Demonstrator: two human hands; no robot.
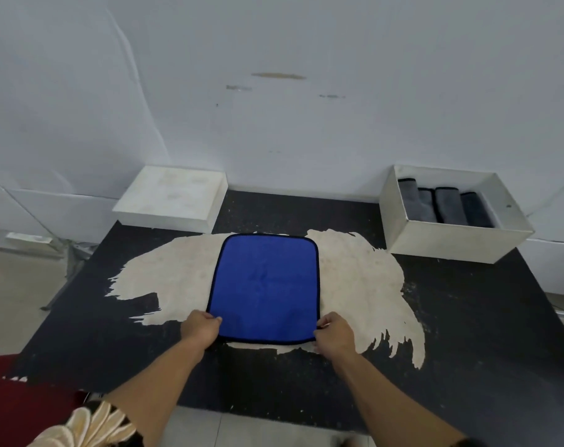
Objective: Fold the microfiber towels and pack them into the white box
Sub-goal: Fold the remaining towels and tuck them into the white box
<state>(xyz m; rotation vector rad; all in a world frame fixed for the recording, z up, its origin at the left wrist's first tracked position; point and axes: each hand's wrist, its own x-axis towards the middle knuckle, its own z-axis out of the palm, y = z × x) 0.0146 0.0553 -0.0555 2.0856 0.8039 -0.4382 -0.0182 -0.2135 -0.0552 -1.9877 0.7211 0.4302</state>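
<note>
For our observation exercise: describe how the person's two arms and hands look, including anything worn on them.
Both forearms are bare, with no sleeves showing on them. The left hand and right hand wear no gloves, and no rings or watch can be made out. A dark band shows at the frame's bottom edge on the right arm; what it is cannot be told.

The worktop (467, 317) lies bare on either side of the blue towel (264, 285), giving open passage left and right. At the far right, the white box (451, 240) is open-topped; four rolled grey towels (445, 204) fill its left part, with room at its right wall. The box lid (174, 195) blocks the far left.
</note>
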